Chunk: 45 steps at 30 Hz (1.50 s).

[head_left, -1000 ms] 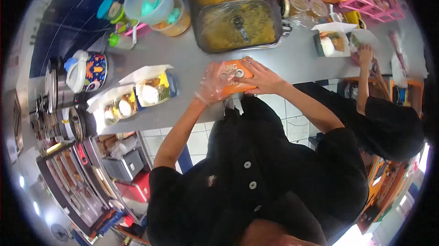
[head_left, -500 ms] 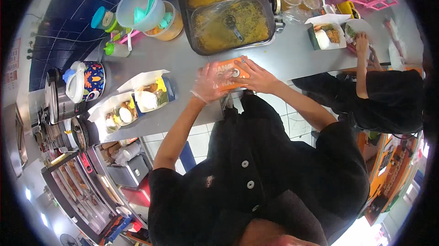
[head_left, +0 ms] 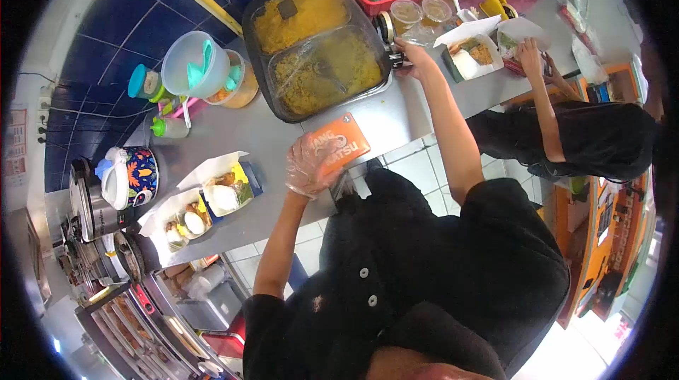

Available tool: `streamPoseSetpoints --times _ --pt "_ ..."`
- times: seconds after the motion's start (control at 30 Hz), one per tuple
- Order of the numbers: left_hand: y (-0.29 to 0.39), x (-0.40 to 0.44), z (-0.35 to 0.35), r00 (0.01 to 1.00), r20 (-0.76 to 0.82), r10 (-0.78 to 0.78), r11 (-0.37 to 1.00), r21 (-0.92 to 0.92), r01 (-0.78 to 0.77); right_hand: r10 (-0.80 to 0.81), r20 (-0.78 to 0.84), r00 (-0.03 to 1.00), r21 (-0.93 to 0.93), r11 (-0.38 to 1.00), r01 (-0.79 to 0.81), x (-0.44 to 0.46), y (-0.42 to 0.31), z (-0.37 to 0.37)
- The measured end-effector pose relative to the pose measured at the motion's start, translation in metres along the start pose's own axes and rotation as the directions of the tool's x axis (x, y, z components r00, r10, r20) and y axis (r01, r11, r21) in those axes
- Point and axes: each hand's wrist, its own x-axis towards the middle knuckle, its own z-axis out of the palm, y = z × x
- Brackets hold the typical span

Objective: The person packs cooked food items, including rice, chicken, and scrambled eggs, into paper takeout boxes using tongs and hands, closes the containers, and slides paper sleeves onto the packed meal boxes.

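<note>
box (head_left: 348,141), orange, lies on the worktop (head_left: 272,150) near the dark tray (head_left: 263,72); gloved left hand (head_left: 311,164) rests over it, grip unclear. right hand (head_left: 416,60) touches a black object (head_left: 397,60) beside the tray; i cannot tell whether it grasps.

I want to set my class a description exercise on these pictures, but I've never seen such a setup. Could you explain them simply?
There is no machine here: a person works with two hands. Every picture comes from one camera worn on the head, looking forward and down, so you see the person's own arms.

The left hand, in a clear glove, touches an orange box; whether it grips it is hard to tell. The right hand reaches beside a dark two-part pan of yellow food; what its fingers touch is unclear.

On the metal counter also stand two open food boxes. Another person's hand is at the right.
</note>
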Motion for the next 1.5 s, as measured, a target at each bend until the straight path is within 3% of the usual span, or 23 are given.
streamPoseSetpoints --times 0.07,0.17,0.27,0.37,0.47,0.57,0.67,0.77,0.87,0.93,1.0,1.03,1.07,1.1,1.17,1.27,1.4,1.5 --pt "0.0 -0.001 0.0 0.999 -0.038 0.019 1.0 -0.005 -0.019 0.127 0.104 0.986 -0.107 0.987 -0.116 0.017 -0.006 0.005" --pt "0.004 0.0 -0.003 0.999 -0.047 0.009 1.0 -0.004 -0.009 0.184 0.101 0.978 -0.023 0.983 -0.182 0.038 -0.004 0.005" --pt "0.005 -0.002 -0.004 1.0 -0.026 -0.016 1.0 -0.013 0.016 0.02 0.102 0.995 0.177 0.984 -0.038 0.04 0.014 0.005" --pt "0.005 0.0 -0.003 0.999 0.021 -0.046 0.999 -0.01 0.046 -0.252 -0.005 0.968 0.409 0.883 0.232 -0.009 0.026 0.008" --pt "0.01 0.004 -0.01 0.988 0.113 -0.104 0.994 -0.011 0.106 -0.35 0.024 0.937 0.489 0.821 0.294 -0.019 0.055 0.005" --pt "0.008 0.003 -0.004 0.987 0.102 -0.121 0.992 -0.021 0.124 -0.304 -0.063 0.951 -0.004 0.953 0.304 -0.008 0.07 -0.003" --pt "0.009 0.006 -0.005 0.989 0.083 -0.124 0.992 -0.013 0.125 -0.549 -0.085 0.831 -0.256 0.819 0.514 0.031 0.091 -0.007" --pt "0.019 0.002 -0.009 0.98 0.117 -0.162 0.985 -0.041 0.168 -0.444 -0.107 0.889 -0.21 0.884 0.417 0.026 0.106 -0.013" --pt "0.025 0.012 -0.004 0.978 0.056 -0.198 0.98 -0.007 0.199 -0.556 -0.11 0.824 -0.42 0.777 0.468 -0.009 0.101 -0.022" --pt "0.038 0.015 -0.004 0.963 0.04 -0.268 0.963 0.04 0.267 -0.345 -0.01 0.939 -0.34 0.884 0.321 -0.09 0.079 -0.006" --pt "0.044 0.012 -0.002 0.956 -0.001 -0.294 0.956 -0.008 0.294 -0.447 0.136 0.884 -0.259 0.845 0.467 -0.125 0.112 0.008" --pt "0.045 0.01 0.001 0.956 -0.015 -0.293 0.956 -0.01 0.293 -0.386 0.31 0.869 -0.349 0.803 0.482 -0.128 0.136 0.007" --pt "0.044 0.009 0.004 0.957 -0.03 -0.29 0.957 -0.012 0.289 -0.461 0.4 0.792 -0.36 0.716 0.598 -0.151 0.142 0.018" --pt "0.043 0.008 0.006 0.957 -0.047 -0.286 0.958 -0.012 0.286 -0.326 0.327 0.887 -0.423 0.788 0.446 -0.154 0.164 0.03" --pt "0.043 0.008 0.009 0.955 -0.084 -0.283 0.958 0.021 0.286 -0.332 0.233 0.914 -0.466 0.787 0.404 -0.16 0.189 0.051" --pt "0.041 0.005 0.013 0.955 -0.107 -0.277 0.959 0.028 0.282 -0.405 0.22 0.887 -0.562 0.691 0.455 -0.169 0.184 0.06" --pt "0.04 0.001 0.012 0.953 -0.159 -0.26 0.965 -0.021 0.26 -0.288 0.268 0.919 -0.505 0.77 0.389 -0.165 0.192 0.046" --pt "0.038 0.0 0.005 0.954 -0.086 -0.288 0.954 -0.111 0.278 -0.213 0.299 0.93 -0.561 0.749 0.352 -0.159 0.191 0.039"
